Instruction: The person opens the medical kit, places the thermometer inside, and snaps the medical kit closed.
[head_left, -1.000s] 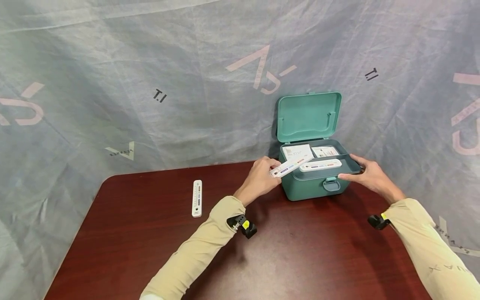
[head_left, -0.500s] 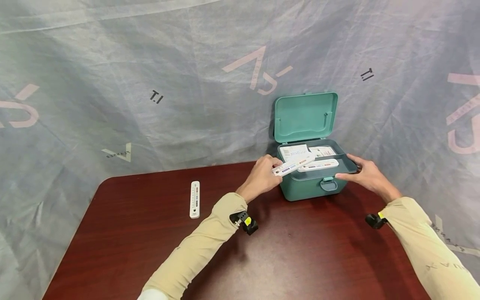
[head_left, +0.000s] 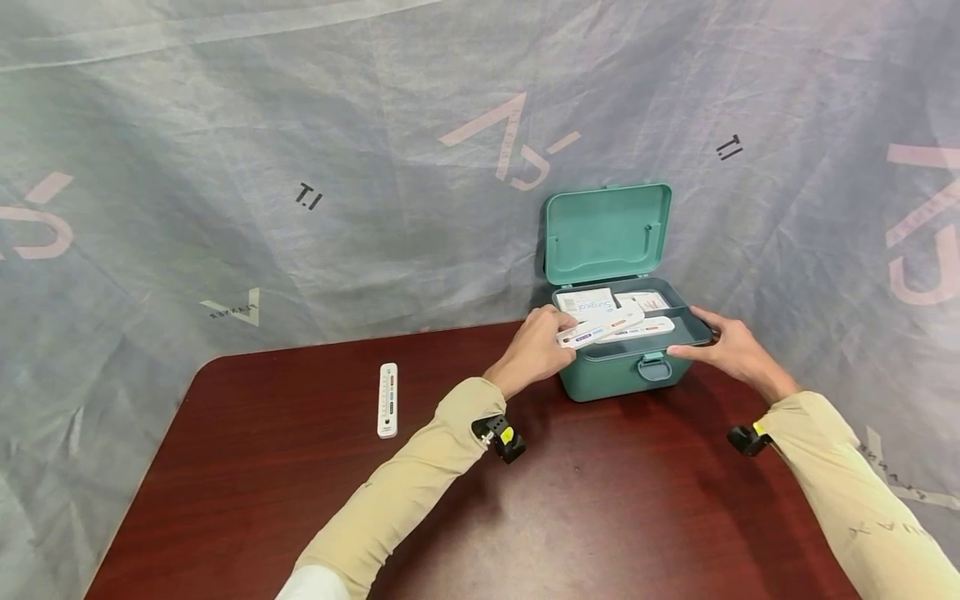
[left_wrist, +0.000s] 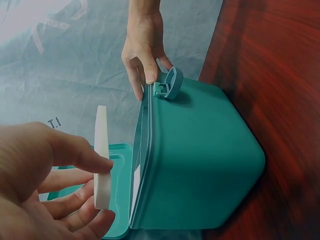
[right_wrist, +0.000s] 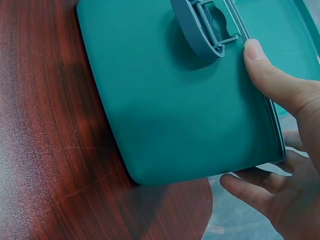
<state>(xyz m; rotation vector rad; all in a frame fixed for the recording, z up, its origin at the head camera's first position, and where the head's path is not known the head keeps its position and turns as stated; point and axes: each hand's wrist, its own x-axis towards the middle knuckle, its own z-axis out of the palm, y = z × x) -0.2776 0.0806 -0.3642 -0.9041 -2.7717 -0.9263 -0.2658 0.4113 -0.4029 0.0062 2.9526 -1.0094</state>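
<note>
Between thumb and fingers, my left hand pinches a flat white thermometer with coloured marks. It is held slantwise over the left side of a green medicine box, whose lid stands raised. Another white thermometer lies in the box's front compartment, partly covered by the held one. In the left wrist view, the held thermometer appears edge-on, apart from the box wall. My right hand grips the box's front right corner, thumb on the front rim and fingers along the side.
A third thermometer lies on the dark red table to the left. Inside the box's back compartments are a white carton and white packets. A grey cloth hangs behind the table.
My left hand has moved a little right with the thermometer, further over the box. My right hand keeps its hold on the corner. The head view has shifted slightly.
</note>
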